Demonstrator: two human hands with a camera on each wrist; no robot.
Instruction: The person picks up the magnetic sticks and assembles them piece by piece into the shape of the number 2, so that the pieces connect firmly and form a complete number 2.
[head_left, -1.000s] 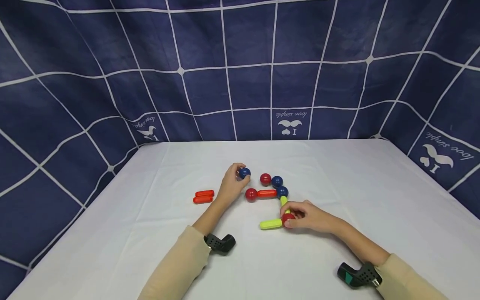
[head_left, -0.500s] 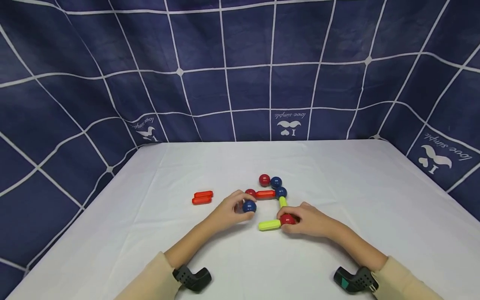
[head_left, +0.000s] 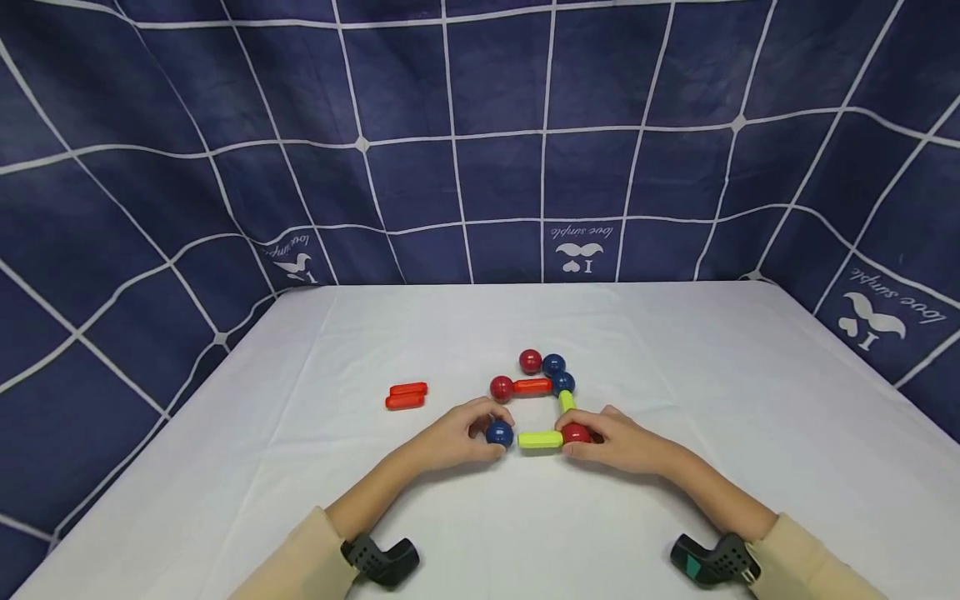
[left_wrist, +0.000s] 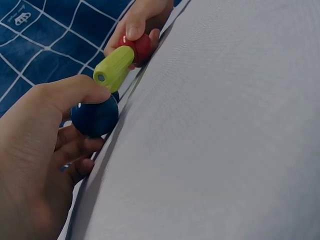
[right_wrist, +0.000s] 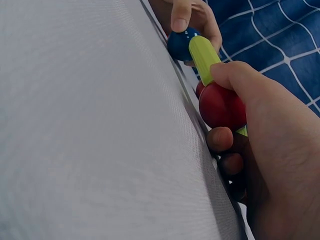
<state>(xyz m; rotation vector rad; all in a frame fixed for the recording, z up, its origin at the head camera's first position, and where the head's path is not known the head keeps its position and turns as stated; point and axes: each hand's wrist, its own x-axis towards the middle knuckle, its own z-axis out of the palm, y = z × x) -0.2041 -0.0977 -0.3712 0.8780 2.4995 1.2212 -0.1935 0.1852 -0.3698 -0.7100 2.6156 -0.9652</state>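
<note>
My left hand (head_left: pixel 459 436) pinches a blue ball (head_left: pixel 499 433) between thumb and fingers, close to the free end of a yellow-green rod (head_left: pixel 540 440). That rod sticks out leftward from a red ball (head_left: pixel 576 433), which my right hand (head_left: pixel 618 440) grips. In the left wrist view a small hole shows in the end of the yellow-green rod (left_wrist: pixel 114 68). From the held red ball a second yellow-green rod (head_left: pixel 566 402) runs back to a blue ball (head_left: pixel 562 382). A red rod (head_left: pixel 532 386) joins this one to another red ball (head_left: pixel 502 388), so the linked pieces form three sides of a square.
Behind the linked pieces a loose red ball (head_left: pixel 530 361) and a blue ball (head_left: pixel 553 364) lie side by side. Two red rods (head_left: pixel 406 396) lie together on the left. A white cloth (head_left: pixel 675 350) covers the table, with a dark blue grid curtain (head_left: pixel 495 175) behind.
My left hand has carried the blue ball from behind the left side toward me, to the rod's free end. The rod's free end has swung slightly away from me; the right hand keeps its grip.
</note>
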